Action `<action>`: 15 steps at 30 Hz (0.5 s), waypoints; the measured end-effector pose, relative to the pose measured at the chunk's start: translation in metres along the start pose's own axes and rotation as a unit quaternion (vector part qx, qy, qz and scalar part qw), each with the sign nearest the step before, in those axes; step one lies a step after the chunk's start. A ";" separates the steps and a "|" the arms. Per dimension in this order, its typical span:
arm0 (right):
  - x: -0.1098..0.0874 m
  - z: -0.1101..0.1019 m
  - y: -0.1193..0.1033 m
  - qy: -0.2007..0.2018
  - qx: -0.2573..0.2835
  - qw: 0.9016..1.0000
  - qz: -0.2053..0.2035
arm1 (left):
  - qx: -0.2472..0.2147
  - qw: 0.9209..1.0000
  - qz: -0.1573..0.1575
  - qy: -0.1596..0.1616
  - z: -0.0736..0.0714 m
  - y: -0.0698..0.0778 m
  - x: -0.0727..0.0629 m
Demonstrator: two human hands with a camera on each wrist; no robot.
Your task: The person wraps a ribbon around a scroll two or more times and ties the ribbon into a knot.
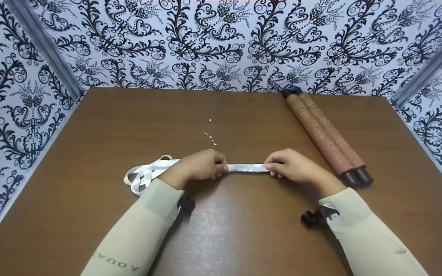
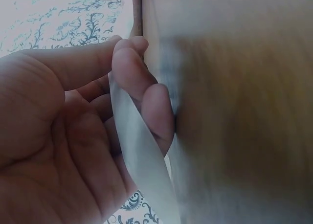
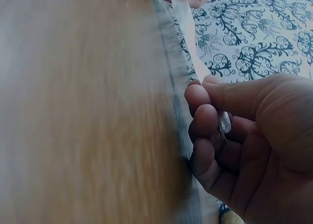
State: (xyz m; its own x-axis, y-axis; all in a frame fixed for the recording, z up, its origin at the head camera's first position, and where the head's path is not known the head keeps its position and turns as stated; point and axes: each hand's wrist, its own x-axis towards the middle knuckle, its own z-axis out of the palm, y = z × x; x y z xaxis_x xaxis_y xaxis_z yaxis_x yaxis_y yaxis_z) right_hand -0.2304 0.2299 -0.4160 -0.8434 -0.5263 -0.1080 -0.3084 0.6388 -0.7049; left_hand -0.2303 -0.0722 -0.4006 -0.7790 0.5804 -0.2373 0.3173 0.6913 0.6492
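A white satin ribbon (image 1: pixel 247 168) runs straight between the two hands, close over the brown tabletop. My left hand (image 1: pixel 204 165) pinches it between thumb and fingertips. From there the ribbon passes along the left palm, as the left wrist view shows, and its loose loops (image 1: pixel 147 174) lie on the table left of that hand. My right hand (image 1: pixel 291 165) pinches the ribbon near its other end between thumb and index finger. In the right wrist view a short folded ribbon end (image 3: pixel 224 122) shows under the curled right fingers.
Two reddish patterned rolls (image 1: pixel 324 134) with dark ends lie side by side at the right of the table (image 1: pixel 129 122). Several small white bits (image 1: pixel 210 137) are scattered beyond the ribbon. Patterned wall panels (image 1: pixel 213 42) stand along the back and both sides.
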 end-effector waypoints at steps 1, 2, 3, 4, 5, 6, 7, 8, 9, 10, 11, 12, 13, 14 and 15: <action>-0.001 -0.001 0.001 0.002 -0.001 1.000 0.003 | -0.001 1.000 0.000 0.001 0.000 -0.001 0.000; -0.003 -0.003 0.003 0.004 -0.004 1.000 0.005 | -0.001 1.000 -0.001 0.001 -0.001 -0.001 0.000; -0.004 -0.004 0.004 0.005 -0.006 1.000 0.006 | -0.001 1.000 0.000 0.002 -0.001 -0.001 0.000; -0.005 -0.005 0.005 0.006 -0.008 1.000 0.007 | 0.000 1.000 0.001 0.002 -0.001 -0.002 0.000; -0.006 -0.006 0.006 0.007 -0.010 1.000 0.009 | 0.001 1.000 0.001 0.002 -0.002 -0.002 -0.001; -0.007 -0.007 0.008 0.008 -0.011 1.000 0.010 | 0.002 1.000 0.001 0.003 -0.002 -0.002 -0.001; -0.008 -0.008 0.009 0.009 -0.013 1.000 0.011 | 0.002 1.000 0.000 0.003 -0.002 -0.002 -0.001; -0.009 -0.009 0.010 0.009 -0.015 1.000 0.012 | 0.003 1.000 0.001 0.003 -0.003 -0.003 -0.001; -0.010 -0.010 0.011 0.009 -0.015 1.000 0.014 | 0.003 1.000 0.001 0.003 -0.003 -0.003 -0.001; -0.010 -0.011 0.012 0.009 -0.015 1.000 0.017 | 0.003 1.000 0.001 0.004 -0.003 -0.004 -0.002; -0.011 -0.012 0.013 0.008 -0.014 1.000 0.020 | 0.002 1.000 0.001 0.005 -0.003 -0.005 -0.002; -0.011 -0.013 0.013 0.007 -0.012 1.000 0.024 | 0.001 1.000 0.001 0.006 -0.003 -0.006 -0.002; -0.011 -0.014 0.014 0.005 -0.012 1.000 0.027 | 0.000 1.000 -0.001 0.007 -0.004 -0.007 -0.003; -0.011 -0.015 0.014 0.003 -0.012 0.999 0.032 | 0.001 1.000 -0.001 0.008 -0.004 -0.008 -0.003; -0.012 -0.015 0.015 0.002 -0.013 0.999 0.038 | 0.001 1.000 -0.003 0.010 -0.005 -0.009 -0.004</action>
State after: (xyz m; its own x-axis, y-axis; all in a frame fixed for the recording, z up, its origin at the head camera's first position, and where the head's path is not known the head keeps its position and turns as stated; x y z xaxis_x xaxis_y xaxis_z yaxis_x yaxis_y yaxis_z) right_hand -0.2319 0.2539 -0.4144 -0.8661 -0.4743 -0.1580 -0.2548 0.6908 -0.6767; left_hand -0.2329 -0.0825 -0.4024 -0.7912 0.5675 -0.2277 0.3130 0.6958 0.6465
